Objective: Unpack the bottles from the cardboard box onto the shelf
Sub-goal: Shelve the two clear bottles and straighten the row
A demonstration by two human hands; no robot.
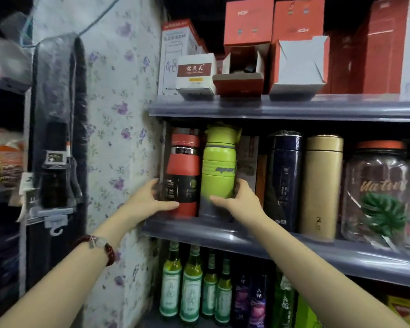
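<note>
Both hands [149,200] round shelf-edge bottles [219,166]

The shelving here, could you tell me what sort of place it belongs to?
Probably a small shop or its stockroom. The middle shelf holds assorted flasks such as the green bottle, boxed goods are stacked above, and rows of identical glass bottles stand below.
</note>
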